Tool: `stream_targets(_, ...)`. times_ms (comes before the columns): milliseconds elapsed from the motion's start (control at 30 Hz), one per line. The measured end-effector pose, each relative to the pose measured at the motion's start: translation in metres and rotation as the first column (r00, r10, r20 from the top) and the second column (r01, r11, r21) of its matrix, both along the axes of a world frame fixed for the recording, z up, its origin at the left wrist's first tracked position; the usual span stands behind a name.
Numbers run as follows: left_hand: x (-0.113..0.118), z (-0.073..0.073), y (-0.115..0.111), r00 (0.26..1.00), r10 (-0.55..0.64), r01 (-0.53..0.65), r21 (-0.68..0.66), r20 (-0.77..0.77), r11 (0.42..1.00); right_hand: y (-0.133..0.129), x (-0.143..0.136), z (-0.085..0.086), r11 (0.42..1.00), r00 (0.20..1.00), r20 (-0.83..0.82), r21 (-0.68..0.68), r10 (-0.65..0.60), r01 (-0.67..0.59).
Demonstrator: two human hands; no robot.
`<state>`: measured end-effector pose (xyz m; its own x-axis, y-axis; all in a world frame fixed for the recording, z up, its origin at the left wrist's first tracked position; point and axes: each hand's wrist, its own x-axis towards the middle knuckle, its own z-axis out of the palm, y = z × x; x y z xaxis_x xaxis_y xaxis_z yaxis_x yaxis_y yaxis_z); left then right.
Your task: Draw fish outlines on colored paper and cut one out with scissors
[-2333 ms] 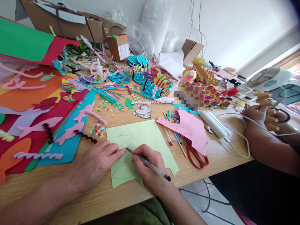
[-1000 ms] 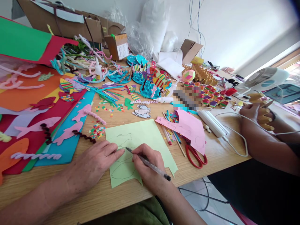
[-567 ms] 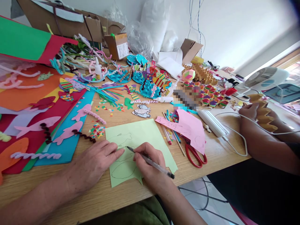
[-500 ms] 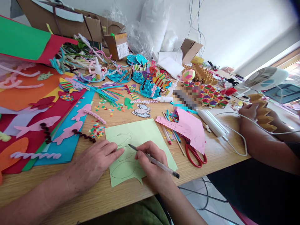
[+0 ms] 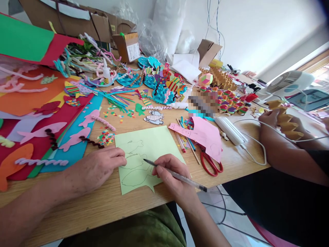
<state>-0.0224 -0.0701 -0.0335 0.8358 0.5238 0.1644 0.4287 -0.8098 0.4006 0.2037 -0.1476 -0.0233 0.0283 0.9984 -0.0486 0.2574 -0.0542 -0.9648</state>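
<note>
A pale green sheet of paper lies on the table before me, with fish outlines drawn on it and a notch cut in its lower edge. My left hand rests beside it, fingers lying on the sheet's left edge and holding nothing. In my right hand is a pen with a clear barrel, gripped between thumb and fingers. Its tip meets the paper at the tail end of the middle fish. Part of the lowest outline is hidden by my right hand.
Right of the sheet lie red-handled scissors, pink paper and a white power strip. Pink paper fish lie on coloured sheets at left. A co-worker's hands hold a brown scalloped piece at far right.
The pen tip has moved right, and more line shows at the middle fish's tail. My left hand has drawn back left toward the sheet's edge. The whole view has shifted slightly.
</note>
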Motion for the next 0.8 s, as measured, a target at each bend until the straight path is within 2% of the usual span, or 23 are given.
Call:
stream_targets(300,-0.003,0.002,-0.001,0.996,-0.080,0.082,-0.051,0.050,0.995,0.001,-0.014,0.002,0.992,0.988,0.092,-0.029,0.126,-0.123)
stream_targets(500,-0.002,-0.002,0.000,0.997,-0.073,0.075,-0.061,0.038,0.995,0.005,-0.019,-0.005,0.991,0.981,0.141,-0.022,0.134,-0.132)
stream_targets(800,-0.004,-0.004,0.000,0.994,-0.096,0.098,-0.040,0.054,0.994,0.007,-0.023,-0.006,0.984,0.964,0.211,0.042,0.161,-0.173)
